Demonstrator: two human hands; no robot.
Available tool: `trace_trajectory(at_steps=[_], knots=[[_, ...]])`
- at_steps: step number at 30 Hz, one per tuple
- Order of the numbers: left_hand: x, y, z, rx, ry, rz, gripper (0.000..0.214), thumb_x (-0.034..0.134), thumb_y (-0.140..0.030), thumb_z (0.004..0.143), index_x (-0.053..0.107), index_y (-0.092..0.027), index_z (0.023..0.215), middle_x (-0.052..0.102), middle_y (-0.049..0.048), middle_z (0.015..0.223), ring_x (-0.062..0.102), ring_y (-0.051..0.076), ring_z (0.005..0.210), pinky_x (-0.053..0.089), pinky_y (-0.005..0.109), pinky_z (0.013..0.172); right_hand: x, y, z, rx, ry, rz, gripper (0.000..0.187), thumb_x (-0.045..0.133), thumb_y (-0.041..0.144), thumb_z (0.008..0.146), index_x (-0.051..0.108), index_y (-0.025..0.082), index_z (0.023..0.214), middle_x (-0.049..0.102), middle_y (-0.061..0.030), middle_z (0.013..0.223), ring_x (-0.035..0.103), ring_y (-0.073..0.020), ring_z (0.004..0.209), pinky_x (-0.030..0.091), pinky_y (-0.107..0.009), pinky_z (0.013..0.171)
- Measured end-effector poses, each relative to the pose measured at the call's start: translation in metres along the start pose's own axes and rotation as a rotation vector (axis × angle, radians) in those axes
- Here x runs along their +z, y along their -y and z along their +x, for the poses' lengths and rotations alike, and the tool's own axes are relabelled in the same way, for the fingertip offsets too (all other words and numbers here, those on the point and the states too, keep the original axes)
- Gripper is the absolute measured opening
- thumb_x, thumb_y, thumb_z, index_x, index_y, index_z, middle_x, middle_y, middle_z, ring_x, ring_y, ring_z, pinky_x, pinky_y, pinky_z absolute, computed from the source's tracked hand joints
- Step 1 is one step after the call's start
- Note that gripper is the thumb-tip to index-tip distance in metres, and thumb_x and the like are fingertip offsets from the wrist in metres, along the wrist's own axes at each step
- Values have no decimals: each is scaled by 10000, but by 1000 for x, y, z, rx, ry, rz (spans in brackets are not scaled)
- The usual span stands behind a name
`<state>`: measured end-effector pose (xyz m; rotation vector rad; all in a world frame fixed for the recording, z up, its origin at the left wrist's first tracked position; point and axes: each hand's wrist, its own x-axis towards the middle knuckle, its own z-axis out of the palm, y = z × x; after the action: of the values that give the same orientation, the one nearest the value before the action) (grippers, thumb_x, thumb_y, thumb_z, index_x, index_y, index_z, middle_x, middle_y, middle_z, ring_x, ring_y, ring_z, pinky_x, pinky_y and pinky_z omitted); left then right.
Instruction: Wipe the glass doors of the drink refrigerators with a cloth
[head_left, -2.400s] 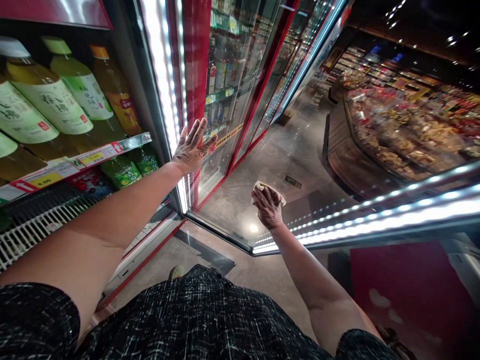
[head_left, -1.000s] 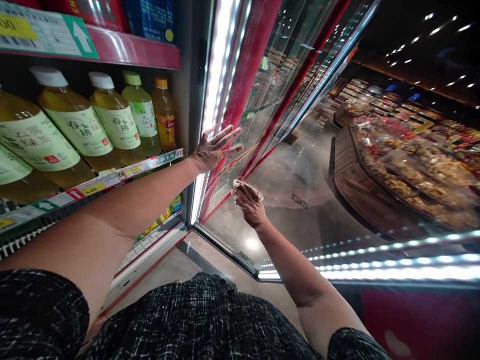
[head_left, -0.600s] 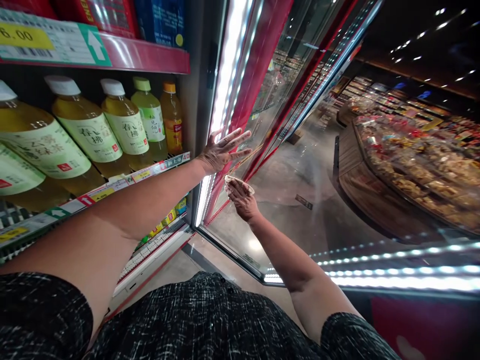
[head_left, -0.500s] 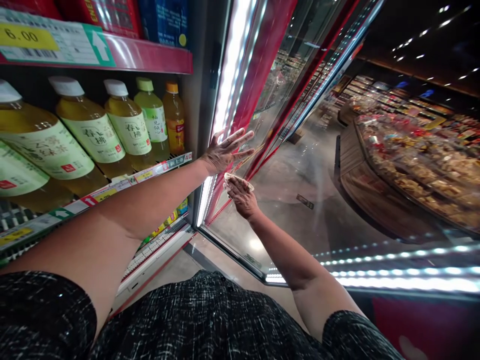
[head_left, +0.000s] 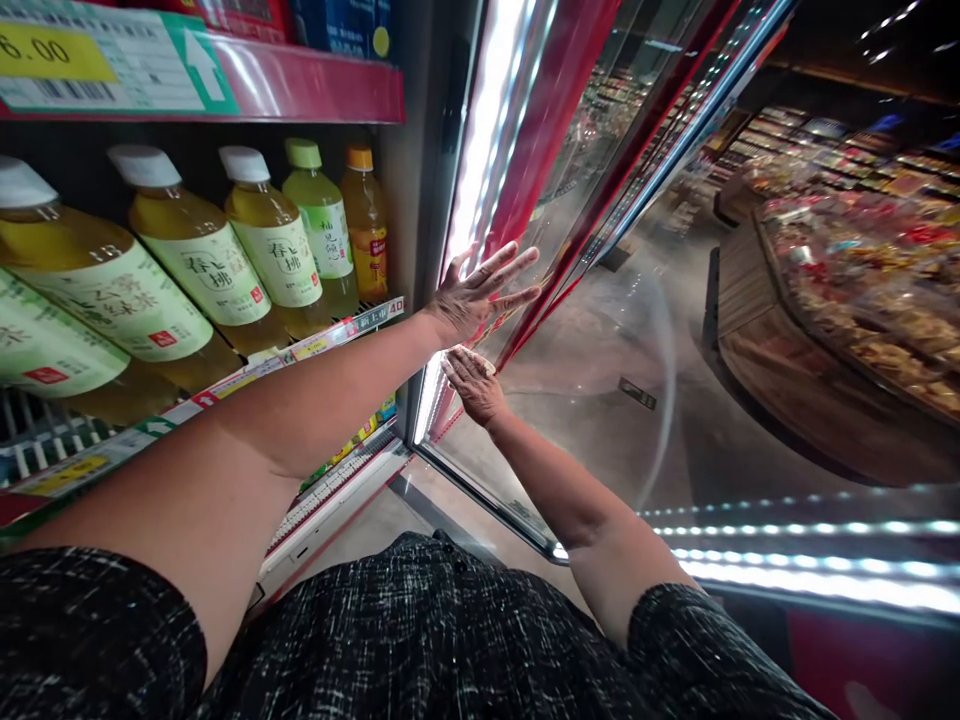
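My left hand point(head_left: 480, 297) is open with its fingers spread, resting against the glass door point(head_left: 592, 290) beside the bright light strip. Just below it, my right hand point(head_left: 475, 386) lies nearly flat on the glass close to the door's hinged edge. Under its fingers is a pale cloth point(head_left: 486, 366), mostly covered, with only a small part showing. Streaky marks run across the pane to the right of my hands.
Bottled drinks point(head_left: 214, 265) line the cooler shelf at left, behind price tags point(head_left: 307, 347). The door's lit bottom edge point(head_left: 810, 572) stretches out to the right. Beyond the glass stands a curved wooden display point(head_left: 802, 380) full of packaged goods.
My right hand has slid left across the glass toward the light strip with the cloth, of which less now shows. My left hand stays spread on the door. The view has shifted slightly.
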<state>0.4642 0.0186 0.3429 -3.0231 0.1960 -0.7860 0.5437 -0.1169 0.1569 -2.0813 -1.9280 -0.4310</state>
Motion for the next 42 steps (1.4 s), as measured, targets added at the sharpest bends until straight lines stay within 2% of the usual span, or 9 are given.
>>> trace_trajectory(at_steps=[5,12,18,24,30,32,35,38,42], knots=[[5,1,0,27,-42,46,752,306,-47,973,199,-457,1594,46,-66,1698,-26,126,1575,63,621,1277,6,6,6,89,-37,-5,515,354,115,1045,438,162,1550,373,-110,1628,212,-212,1569,211,-466,1305],[3,-3,1,-13,-16,5,679,320,-86,986,327,-447,1561,-19,-95,1670,-54,138,1567,-55,574,1291,47,20,-17,61,163,73,422,384,124,1039,593,84,1404,525,-117,1530,434,-192,1474,345,-376,1254],[11,-6,-1,-14,-48,25,700,321,-74,973,273,-405,1588,4,-66,1688,-142,102,1532,-46,566,1290,39,8,-26,153,33,63,538,295,117,1045,403,176,1569,312,-63,1660,210,-158,1565,147,-422,1320],[22,-5,-4,16,-108,51,673,303,-78,978,301,-347,1594,11,-3,1700,-176,135,1535,-47,565,1282,46,8,-65,88,179,59,471,399,110,1003,576,138,1438,538,-82,1523,451,-149,1462,212,-346,1303],[27,-20,-7,-34,-143,44,737,347,-63,955,201,-318,1632,23,39,1729,-242,164,1510,0,573,1283,14,1,-77,184,63,2,575,367,97,1018,378,195,1585,372,-61,1633,262,-164,1556,126,-426,1320],[28,-25,-8,-44,-152,52,735,334,-50,958,190,-291,1637,39,74,1731,-266,171,1497,48,575,1283,8,-2,-86,208,29,-16,584,357,81,1017,372,205,1588,374,-66,1632,270,-164,1554,133,-440,1317],[28,-31,-8,-42,-184,49,700,303,-37,966,237,-251,1629,70,123,1721,-264,171,1498,124,550,1286,14,-2,-105,166,143,13,511,372,112,1027,477,168,1524,488,-85,1564,384,-156,1504,209,-398,1301],[27,-34,-8,-57,-179,-16,693,322,-49,961,272,-254,1620,-37,61,1716,-244,153,1514,122,499,1305,21,1,-117,137,220,40,474,404,134,1024,534,148,1479,550,-90,1515,462,-150,1455,265,-358,1284],[28,-41,-8,-146,-135,-123,774,417,-72,904,231,-310,1616,-289,-151,1607,-224,146,1541,68,465,1330,5,-3,-121,169,138,40,529,377,119,1028,437,171,1551,437,-73,1595,344,-164,1525,194,-411,1310]])
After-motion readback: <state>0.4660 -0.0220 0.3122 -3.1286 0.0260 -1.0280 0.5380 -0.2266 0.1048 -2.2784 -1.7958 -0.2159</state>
